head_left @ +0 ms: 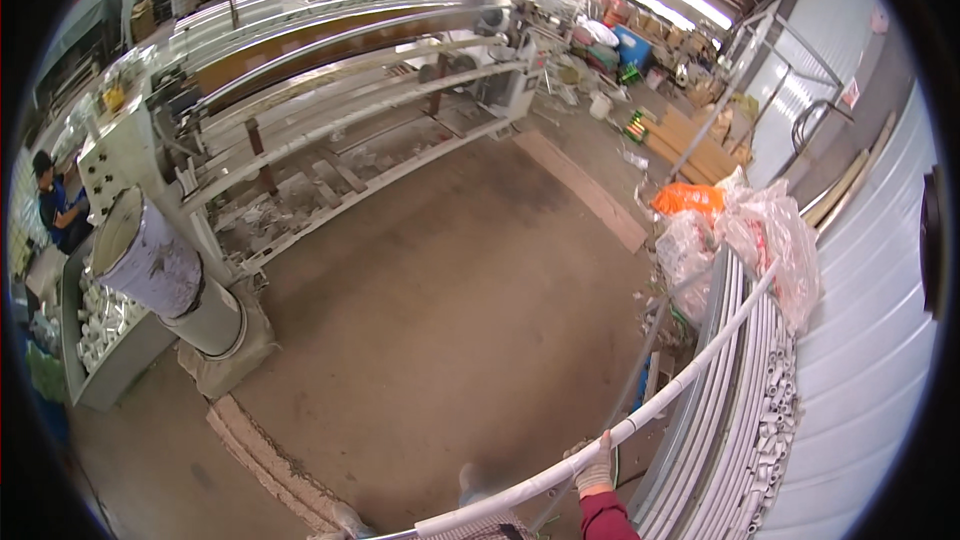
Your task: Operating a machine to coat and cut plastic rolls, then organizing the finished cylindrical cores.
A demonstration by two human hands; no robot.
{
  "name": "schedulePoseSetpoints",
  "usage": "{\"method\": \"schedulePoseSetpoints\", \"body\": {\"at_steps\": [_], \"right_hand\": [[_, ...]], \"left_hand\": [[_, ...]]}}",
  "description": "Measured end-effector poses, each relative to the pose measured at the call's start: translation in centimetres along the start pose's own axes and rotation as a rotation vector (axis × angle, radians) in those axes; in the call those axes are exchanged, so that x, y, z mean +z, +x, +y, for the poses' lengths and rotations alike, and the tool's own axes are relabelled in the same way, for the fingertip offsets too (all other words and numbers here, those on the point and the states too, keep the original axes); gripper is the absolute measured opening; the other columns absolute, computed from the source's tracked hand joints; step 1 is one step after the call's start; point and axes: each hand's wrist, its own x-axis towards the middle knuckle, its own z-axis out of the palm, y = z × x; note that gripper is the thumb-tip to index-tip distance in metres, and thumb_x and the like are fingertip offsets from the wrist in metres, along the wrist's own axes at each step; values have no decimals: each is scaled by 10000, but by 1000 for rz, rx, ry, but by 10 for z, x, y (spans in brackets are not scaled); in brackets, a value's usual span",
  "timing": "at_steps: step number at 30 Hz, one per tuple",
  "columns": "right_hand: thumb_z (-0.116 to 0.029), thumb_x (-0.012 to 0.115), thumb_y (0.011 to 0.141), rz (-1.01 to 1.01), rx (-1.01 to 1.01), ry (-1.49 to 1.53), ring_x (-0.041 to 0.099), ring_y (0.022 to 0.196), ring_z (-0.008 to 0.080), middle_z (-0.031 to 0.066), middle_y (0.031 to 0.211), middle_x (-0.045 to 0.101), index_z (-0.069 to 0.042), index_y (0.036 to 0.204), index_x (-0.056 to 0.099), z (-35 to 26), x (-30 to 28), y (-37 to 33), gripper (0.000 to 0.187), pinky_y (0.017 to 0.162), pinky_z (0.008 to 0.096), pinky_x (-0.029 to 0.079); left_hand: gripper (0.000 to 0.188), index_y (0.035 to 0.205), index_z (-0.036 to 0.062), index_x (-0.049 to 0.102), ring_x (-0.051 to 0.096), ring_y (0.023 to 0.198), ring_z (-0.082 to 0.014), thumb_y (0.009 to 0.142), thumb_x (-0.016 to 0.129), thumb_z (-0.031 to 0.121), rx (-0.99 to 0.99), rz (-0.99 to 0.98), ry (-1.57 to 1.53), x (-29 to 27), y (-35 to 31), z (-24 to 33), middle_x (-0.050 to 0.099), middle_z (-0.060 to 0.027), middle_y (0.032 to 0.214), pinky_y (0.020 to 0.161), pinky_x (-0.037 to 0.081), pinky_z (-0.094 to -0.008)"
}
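- At the lower edge, about six o'clock, the right hand (596,470), in a pale work glove above a dark red sleeve, was closed around a long white pipe (690,370).
- The left hand was out of view.
- The pipe ran from the bottom edge up toward two o'clock, ending near the plastic bags (770,230).
- Just beside it, at four o'clock, lay a stack of white pipes (745,440) along a white corrugated wall (870,340).
- An orange bag (688,199) sat by the clear bags.
- The dusty concrete floor (450,280) filled the middle.
- At nine o'clock stood a tilted grey drum (150,255).
- Toward eleven o'clock stretched a long machine frame (350,90).
- At the far nine o'clock rim, a person in blue (55,205) worked well apart.
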Motion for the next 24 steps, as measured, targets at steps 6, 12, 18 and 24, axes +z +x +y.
{"method": "schedulePoseSetpoints", "body": {"at_steps": [6, 12, 18, 24], "right_hand": [[-604, 680, 754, -245, 39, 9, 568, 630, 265, 58, 628, 576, -163, 716, 562, 103, 80, -121, 458, 707, 478, 487], [-658, 659, 727, -685, 93, -29, 571, 900, 320, 134, 939, 597, -117, 989, 593, 198, 197, -295, 605, 870, 524, 458], [-671, 523, 826, -998, -459, 37, 524, 1069, 278, 107, 1055, 575, -86, 1161, 553, 157, 350, -344, 676, 919, 465, 445], [-643, 634, 780, -793, -64, 75, 576, 583, 148, -6, 683, 601, -145, 875, 590, 275, 421, -271, 509, 576, 321, 491]], "left_hand": [[282, 1041, 160, 676, 650, 937, -318, 766, 641, 213, -30, -84, 85, -44, 21, -131, 691, -135, 954, 797, 510, -419], [338, 970, 113, 686, 661, 784, -238, 714, 760, 321, 201, 26, -27, -45, 67, -302, 688, -76, 875, 700, 519, -345], [355, 1025, 94, 668, 665, 846, -238, 729, 717, 283, 143, 60, -385, -95, 44, -452, 700, -105, 878, 743, 515, -358], [341, 1078, 39, 654, 585, 896, -162, 919, 519, 309, -295, 228, -1224, -18, -68, -733, 663, -98, 929, 704, 491, -336]]}}
